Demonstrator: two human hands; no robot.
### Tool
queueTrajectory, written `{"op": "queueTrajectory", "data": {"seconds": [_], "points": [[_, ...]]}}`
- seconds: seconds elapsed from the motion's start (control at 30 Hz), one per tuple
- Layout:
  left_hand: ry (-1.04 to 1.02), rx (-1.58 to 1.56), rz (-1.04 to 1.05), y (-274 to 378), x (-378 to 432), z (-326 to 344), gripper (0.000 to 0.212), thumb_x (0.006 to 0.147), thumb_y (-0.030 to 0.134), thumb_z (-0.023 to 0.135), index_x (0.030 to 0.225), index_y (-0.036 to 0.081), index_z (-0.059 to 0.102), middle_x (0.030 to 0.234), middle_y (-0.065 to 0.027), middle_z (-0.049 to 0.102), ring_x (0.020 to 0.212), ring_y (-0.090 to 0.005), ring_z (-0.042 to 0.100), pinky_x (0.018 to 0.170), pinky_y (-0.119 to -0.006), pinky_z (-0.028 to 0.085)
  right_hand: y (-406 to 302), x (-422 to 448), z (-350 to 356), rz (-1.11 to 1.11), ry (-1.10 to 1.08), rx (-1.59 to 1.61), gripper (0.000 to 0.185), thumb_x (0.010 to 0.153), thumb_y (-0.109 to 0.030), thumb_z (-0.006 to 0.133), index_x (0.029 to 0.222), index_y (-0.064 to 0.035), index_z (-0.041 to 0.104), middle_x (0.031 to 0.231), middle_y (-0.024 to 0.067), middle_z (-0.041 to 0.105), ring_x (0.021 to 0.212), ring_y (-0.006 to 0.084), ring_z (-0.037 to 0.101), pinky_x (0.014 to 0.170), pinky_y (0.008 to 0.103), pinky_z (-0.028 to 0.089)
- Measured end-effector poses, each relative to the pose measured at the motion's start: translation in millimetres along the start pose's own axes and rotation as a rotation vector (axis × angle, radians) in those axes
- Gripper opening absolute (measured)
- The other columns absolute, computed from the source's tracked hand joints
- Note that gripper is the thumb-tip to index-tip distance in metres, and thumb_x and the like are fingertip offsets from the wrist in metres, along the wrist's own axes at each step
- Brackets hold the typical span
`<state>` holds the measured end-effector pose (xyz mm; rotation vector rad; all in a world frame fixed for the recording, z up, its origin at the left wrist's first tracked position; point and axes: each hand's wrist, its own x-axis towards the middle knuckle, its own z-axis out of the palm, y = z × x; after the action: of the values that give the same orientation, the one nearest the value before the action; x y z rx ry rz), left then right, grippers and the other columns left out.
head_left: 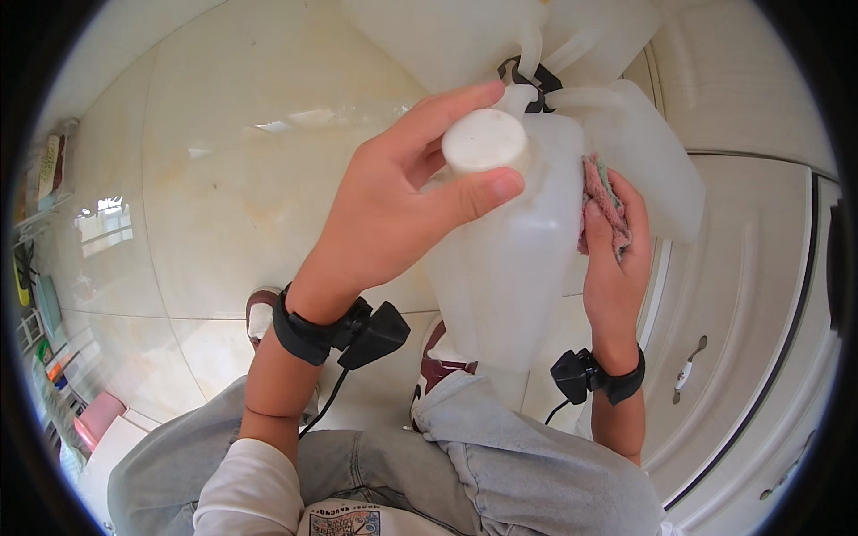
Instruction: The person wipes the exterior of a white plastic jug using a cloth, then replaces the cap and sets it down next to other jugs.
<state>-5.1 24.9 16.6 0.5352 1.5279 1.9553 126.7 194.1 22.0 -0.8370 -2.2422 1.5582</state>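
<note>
A translucent white plastic jug [516, 248] stands on the floor before me, with a round white screw cap [484, 139] on top. The thumb and fingers of my left hand [402, 194] are around that cap. In my right hand [617, 268] is a crumpled pink and green cloth [602, 208], up against the jug's right side. Black straps [544, 86] pass around the jug handles just beyond the cap. My left hand hides part of the jug's top.
Another translucent jug [660, 161] stands to the right, and more jugs [415, 33] lie beyond. White cabinet doors [737, 268] with a handle [685, 372] line the right side. Glossy tiles [221, 201] cover the floor. A rack with various items [50, 167] and a pink object [100, 415] are at left.
</note>
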Motion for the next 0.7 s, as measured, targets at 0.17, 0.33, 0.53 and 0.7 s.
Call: {"op": "queueTrajectory", "data": {"seconds": [0.17,0.33,0.53,0.7], "points": [[-0.002,0.013,0.044,7.6,7.3,8.9,0.062,0.084,0.012,0.073,0.136,-0.001,0.043,0.130,-0.0108,0.055,0.118,-0.0180,0.054,0.100,-0.033,0.042,9.0,4.2,-0.4,0.006,0.037,0.119,0.034,0.099,-0.012,0.052,0.129,0.0021,0.046,0.123,0.0138,0.061,0.081,0.0090,0.054,0.073,0.0248,0.047],[0.107,0.219,0.065,-1.2,7.0,30.0,0.059,0.079,0.014,0.078,0.127,-0.001,0.047,0.122,-0.0110,0.059,0.114,-0.0184,0.056,0.100,-0.034,0.043,40.9,-0.8,7.0,-0.034,0.043,0.232,0.034,0.100,-0.007,0.046,0.132,0.0016,0.043,0.138,0.0187,0.052,0.112,0.0172,0.057,0.095,0.0286,0.044],[0.066,0.274,-0.062,14.3,4.9,43.8,0.049,0.078,0.012,0.079,0.120,0.000,0.057,0.114,-0.0090,0.064,0.109,-0.0189,0.060,0.098,-0.033,0.045,49.2,-14.8,7.3,0.056,-0.052,0.225,0.034,0.099,-0.004,0.045,0.133,-0.0001,0.043,0.141,0.0197,0.048,0.124,0.0215,0.051,0.099,0.0309,0.043],[-0.073,0.282,-0.010,7.5,4.5,26.8,0.046,0.082,0.008,0.073,0.125,0.001,0.058,0.124,-0.0099,0.058,0.113,-0.0197,0.057,0.099,-0.034,0.044,37.3,-9.1,-9.2,0.145,-0.052,0.244,0.035,0.098,-0.004,0.047,0.132,0.0001,0.045,0.130,0.0181,0.058,0.095,0.0149,0.062,0.077,0.0264,0.051]]}}
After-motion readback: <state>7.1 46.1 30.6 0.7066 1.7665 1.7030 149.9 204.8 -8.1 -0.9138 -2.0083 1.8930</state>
